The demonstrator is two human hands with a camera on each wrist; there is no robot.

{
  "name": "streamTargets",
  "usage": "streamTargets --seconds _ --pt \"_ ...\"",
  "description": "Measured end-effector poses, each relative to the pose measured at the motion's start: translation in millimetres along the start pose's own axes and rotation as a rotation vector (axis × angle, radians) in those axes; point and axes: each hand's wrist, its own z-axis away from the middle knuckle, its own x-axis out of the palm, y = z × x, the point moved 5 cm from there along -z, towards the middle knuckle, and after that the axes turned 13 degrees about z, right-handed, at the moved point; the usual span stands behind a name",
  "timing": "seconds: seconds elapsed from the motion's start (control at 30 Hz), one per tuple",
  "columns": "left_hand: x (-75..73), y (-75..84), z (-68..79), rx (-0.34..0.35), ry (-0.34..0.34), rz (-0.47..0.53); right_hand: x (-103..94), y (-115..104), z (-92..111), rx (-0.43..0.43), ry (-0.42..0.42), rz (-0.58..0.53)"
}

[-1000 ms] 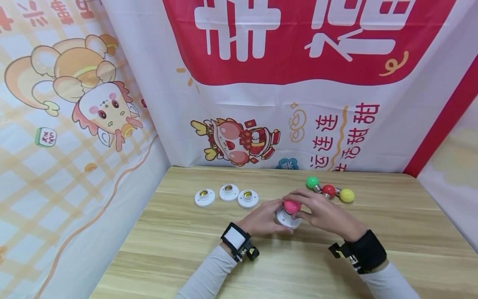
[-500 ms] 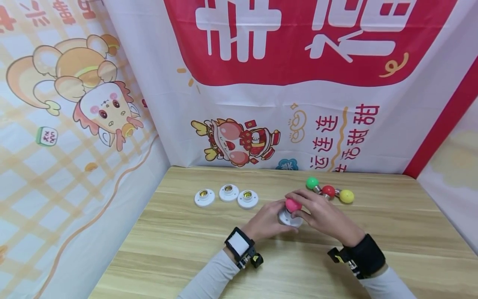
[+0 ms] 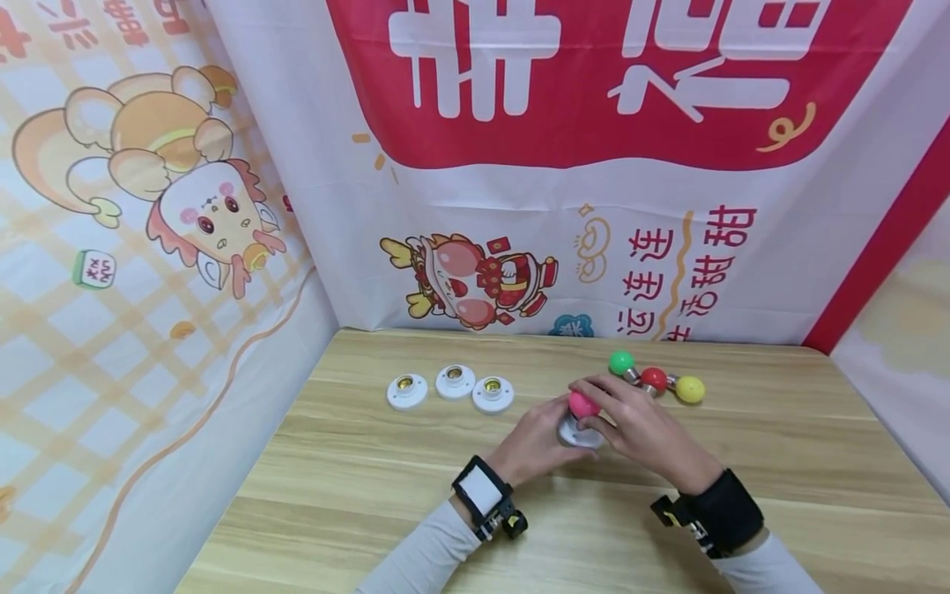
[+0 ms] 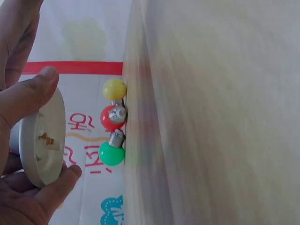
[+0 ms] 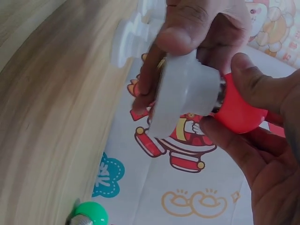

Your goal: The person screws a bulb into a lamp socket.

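In the head view my left hand [image 3: 536, 445] grips a white lamp holder [image 3: 577, 433] by its round base. The left wrist view shows the underside of this lamp holder [image 4: 50, 140], with brass contacts inside, tilted above the table. My right hand [image 3: 641, 425] pinches a pinkish-red light bulb [image 3: 584, 404] between thumb and fingers. Seen from the right wrist, the bulb [image 5: 241, 110] points its metal screw base into the mouth of the lamp holder [image 5: 176, 96]. A narrow band of the screw thread shows between them.
Three white lamp holders, one of them the nearest holder [image 3: 493, 396], lie on the wooden table [image 3: 356, 495] to the left. At the back right lie a green bulb [image 3: 621, 362], a red bulb [image 3: 653, 379] and a yellow bulb [image 3: 690, 389]. A printed cloth [image 3: 475, 190] hangs behind the table.
Both hands stay on the bulb and lamp holder. The left hand and the lamp holder have shifted slightly to the right, and the bulb has moved very little.
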Motion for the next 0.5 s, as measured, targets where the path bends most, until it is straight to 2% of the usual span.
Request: streamTargets --seconds 0.37,0.5 --pt "0.2 -8.3 2.2 -0.096 -0.092 -0.018 1.2 4.1 2.8 0.003 0.001 0.007" --pt "0.1 -11.3 3.2 -0.104 -0.111 -0.039 3.5 5.7 4.5 0.013 -0.025 0.012"
